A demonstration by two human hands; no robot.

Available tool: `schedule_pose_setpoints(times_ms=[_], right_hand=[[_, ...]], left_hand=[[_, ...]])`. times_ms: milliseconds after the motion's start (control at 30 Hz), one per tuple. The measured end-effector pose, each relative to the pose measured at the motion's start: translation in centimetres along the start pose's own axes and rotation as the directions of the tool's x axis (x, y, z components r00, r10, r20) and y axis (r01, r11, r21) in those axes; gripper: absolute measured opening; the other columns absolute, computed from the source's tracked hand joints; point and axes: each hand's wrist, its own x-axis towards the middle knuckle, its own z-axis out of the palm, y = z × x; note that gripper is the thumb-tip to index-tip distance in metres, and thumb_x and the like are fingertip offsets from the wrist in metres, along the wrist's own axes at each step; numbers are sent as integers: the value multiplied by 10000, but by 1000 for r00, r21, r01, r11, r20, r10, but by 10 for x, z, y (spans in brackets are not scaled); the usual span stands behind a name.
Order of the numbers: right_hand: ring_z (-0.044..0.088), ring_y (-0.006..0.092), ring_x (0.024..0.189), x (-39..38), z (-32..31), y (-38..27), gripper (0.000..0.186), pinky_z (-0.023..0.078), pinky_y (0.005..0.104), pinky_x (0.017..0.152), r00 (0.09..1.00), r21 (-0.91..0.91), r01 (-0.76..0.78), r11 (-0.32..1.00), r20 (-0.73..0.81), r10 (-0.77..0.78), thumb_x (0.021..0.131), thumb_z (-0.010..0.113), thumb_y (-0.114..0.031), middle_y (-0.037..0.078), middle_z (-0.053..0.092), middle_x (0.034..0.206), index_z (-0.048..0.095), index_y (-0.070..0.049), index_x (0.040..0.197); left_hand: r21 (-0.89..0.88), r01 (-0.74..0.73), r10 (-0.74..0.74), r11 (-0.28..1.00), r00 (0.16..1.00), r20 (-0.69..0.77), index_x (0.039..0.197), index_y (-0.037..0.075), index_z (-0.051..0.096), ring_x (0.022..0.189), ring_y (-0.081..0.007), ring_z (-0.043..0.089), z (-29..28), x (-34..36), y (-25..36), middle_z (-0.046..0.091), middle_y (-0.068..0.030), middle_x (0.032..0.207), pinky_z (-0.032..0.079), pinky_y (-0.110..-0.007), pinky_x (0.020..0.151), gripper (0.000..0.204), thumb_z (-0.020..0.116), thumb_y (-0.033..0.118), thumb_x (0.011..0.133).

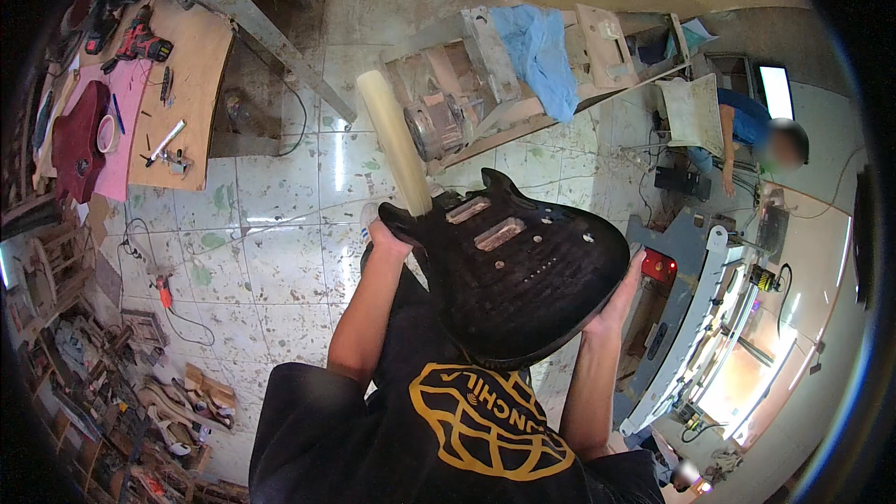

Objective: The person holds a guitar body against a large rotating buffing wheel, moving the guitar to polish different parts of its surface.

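A black electric guitar body [551, 303] with a pale, bare wooden neck [397, 145] is held up in front of my torso. Two rectangular pickup cavities and several small holes show in its top; no strings or hardware are on it. My left hand [389, 240] grips the body by the horn near the neck joint, its fingers partly hidden behind the wood. At the opposite rounded end, my right hand [616, 301] supports the lower right edge, with most of its fingers hidden underneath. The neck points away from me, up and to the left.
On the left stands a workbench [201, 65] with a red cordless drill [140, 42], tape roll [108, 133] and dark red guitar body [79, 145]. A blue cloth [537, 56] drapes a wooden stand ahead. Right are a grey machine [686, 308] and a seated person [742, 126]. A corded orange tool [165, 292] lies on the floor.
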Motion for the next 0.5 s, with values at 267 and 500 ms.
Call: schedule_pose_setpoints(times_ms=[267, 500], right_hand=[[573, 256, 959, -4, -4, 26, 629, 444, 393, 880, 999, 6, -31, 1000, 13, 31, 864, 410, -594, 112, 598, 1090, 567, -37, 1112], [575, 257, 946, -4, 2, 28, 625, 450, 390, 870, 999, -6, -7, 1000, -53, 7, 864, 416, -590, 107, 605, 1069, 567, -35, 1106]], left_hand=[[78, -34, 42, 996, 993, -113, 1092, -2, 494, 1024, -419, 519, 25, -39, 17, 525, -260, 1091, 396, -557, 920, 482, 175, 304, 901], [54, -29, 32, 998, 999, -40, 1134, -9, 475, 1038, -416, 508, 11, -29, 22, 516, -259, 1107, 393, -562, 919, 477, 197, 298, 897]])
